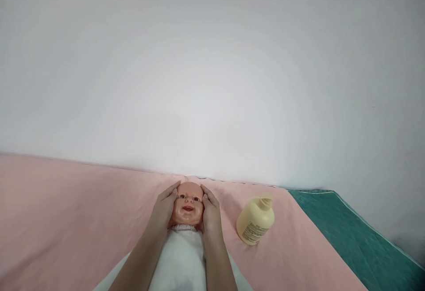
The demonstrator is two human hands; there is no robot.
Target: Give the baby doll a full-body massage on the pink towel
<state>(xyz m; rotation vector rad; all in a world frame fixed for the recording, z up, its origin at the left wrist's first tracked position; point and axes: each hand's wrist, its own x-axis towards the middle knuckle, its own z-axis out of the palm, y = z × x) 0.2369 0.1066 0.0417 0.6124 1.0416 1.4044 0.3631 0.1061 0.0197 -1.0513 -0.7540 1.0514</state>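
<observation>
A baby doll (188, 213) lies face up in front of me, dressed in a white garment (181, 260). My left hand (165, 209) cups the left side of its head, fingers reaching toward the top of the forehead. On the other side, my right hand (211, 209) presses against the head in the same way, thumb near the doll's temple. Both forearms run along the doll's body, and the back of its head is hidden. A pale yellow pump bottle (255, 221) with printed text stands to the right of my right hand, apart from it.
Under the doll and bottle spreads a pink cloth (83, 220). A green quilted cover (361, 238) shows at the right, past the cloth's slanting edge. Behind everything rises a plain white wall (212, 70), close to the doll's head.
</observation>
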